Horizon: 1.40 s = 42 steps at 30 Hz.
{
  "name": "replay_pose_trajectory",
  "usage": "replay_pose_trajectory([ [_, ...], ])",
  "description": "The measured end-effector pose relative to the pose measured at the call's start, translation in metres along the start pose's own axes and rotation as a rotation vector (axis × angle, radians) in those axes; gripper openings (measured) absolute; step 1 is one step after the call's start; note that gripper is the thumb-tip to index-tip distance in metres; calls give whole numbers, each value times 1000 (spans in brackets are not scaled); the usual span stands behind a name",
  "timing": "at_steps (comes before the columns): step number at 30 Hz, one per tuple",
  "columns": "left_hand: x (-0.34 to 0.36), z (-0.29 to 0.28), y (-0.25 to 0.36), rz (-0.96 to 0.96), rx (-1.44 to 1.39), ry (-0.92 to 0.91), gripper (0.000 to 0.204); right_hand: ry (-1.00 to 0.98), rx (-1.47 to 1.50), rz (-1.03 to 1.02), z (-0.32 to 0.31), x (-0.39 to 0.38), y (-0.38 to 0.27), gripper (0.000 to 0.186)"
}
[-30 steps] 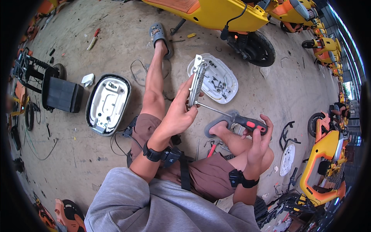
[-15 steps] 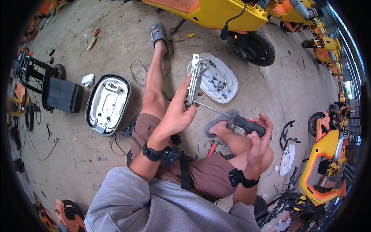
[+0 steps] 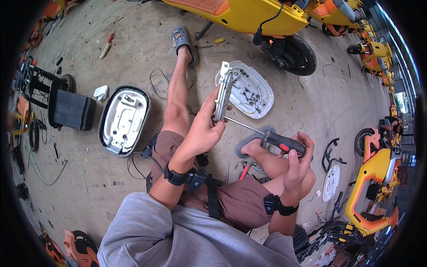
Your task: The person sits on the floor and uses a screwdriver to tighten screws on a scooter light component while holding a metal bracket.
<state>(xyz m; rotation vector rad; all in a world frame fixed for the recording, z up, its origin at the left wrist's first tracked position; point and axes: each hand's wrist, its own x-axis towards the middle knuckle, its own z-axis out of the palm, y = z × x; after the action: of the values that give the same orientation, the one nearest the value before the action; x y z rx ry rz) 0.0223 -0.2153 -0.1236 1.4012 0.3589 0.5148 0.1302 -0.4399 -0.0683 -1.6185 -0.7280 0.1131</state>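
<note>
My left hand (image 3: 207,131) is closed around a narrow metal and white plastic part (image 3: 223,95), held upright and seen nearly edge-on. My right hand (image 3: 297,158) grips a screwdriver (image 3: 281,141) by the end of its black and red handle, thumb and fingers around it. The shaft slants left and its tip meets the lower end of the part; what it touches there is too small to tell. Behind the part, on the floor, lies a white oval tray (image 3: 265,89) holding several bolts and small metal pieces.
An oval scooter seat (image 3: 124,120) lies underside up at left, near a black box (image 3: 71,109). A yellow scooter (image 3: 275,20) stands ahead, another yellow body (image 3: 371,191) at right. Between my legs are loose tools with a red handle (image 3: 243,172). A person (image 3: 391,124) crouches far right.
The screwdriver handle has turned in my right hand, showing more red now. My left hand and the part have stayed nearly still.
</note>
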Motion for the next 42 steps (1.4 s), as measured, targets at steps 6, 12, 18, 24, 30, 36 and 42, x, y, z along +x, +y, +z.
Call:
replay_pose_trajectory([
  [6,-1,5,-5,35,-26,-28,85,105,-126,367,-14,-4,-4,41],
  [12,0,0,-5,-3,35,-4,84,-8,-74,-42,-8,1,7,42],
  [18,0,-3,4,-18,31,-12,83,4,-104,86,-7,-3,5,41],
  [24,0,0,-6,45,39,-13,84,25,-17,319,-12,-5,-2,39],
  [30,1,-6,0,10,6,4,83,-40,-28,61,2,-1,0,37],
  [36,0,-6,-2,55,24,-11,83,-43,11,266,-3,-3,-6,36],
  [42,3,-9,-2,61,15,2,83,-74,-29,129,-2,-3,6,46],
])
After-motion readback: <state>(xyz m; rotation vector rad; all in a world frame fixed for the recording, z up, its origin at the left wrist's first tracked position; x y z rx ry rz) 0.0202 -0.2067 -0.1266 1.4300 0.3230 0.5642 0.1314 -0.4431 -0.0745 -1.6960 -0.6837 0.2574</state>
